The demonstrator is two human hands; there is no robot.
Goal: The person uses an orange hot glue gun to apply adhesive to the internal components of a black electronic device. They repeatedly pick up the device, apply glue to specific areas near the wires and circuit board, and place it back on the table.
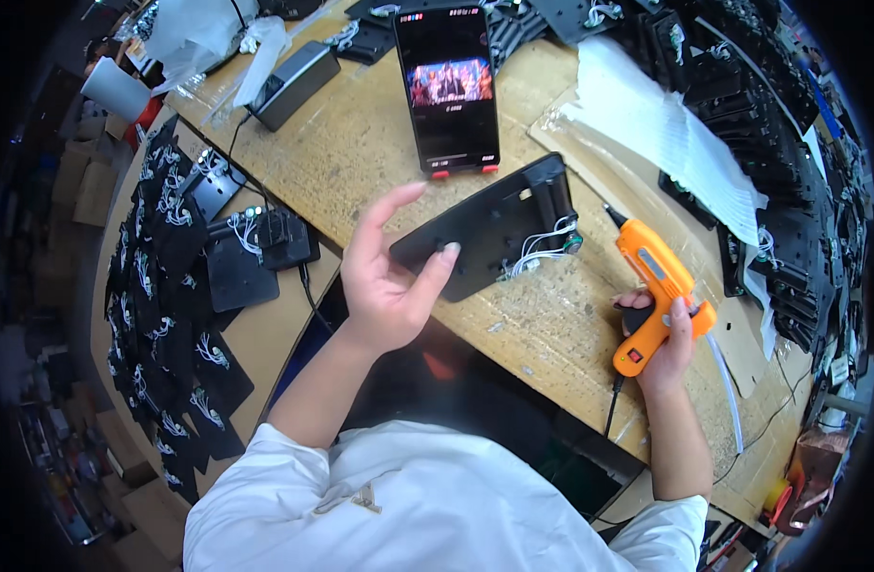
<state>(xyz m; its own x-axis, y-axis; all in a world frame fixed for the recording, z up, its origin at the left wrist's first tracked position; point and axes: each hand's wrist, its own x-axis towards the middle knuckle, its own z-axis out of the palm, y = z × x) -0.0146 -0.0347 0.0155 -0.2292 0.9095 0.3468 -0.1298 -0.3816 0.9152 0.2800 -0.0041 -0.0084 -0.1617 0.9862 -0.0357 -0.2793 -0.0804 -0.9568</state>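
Observation:
My left hand (384,286) grips a black plastic panel (480,238) by its left end, thumb on its upper face and the other fingers partly hidden. At the panel's right end are white wires (540,250) and a small green circuit board (573,242). My right hand (673,348) is wrapped round the handle of an orange hot glue gun (658,272). Its dark nozzle (613,216) points up and left, just to the right of the panel and apart from it. A translucent glue stick (727,396) trails from the back of the gun.
A phone (448,124) stands on a red-footed holder on the wooden table (351,143). Left of it lies a dark box (294,84). Wired black panels (184,381) cover a surface at left; more (780,181) are stacked at right beside white foam sheeting (647,124). A power cord (613,405) hangs from the gun.

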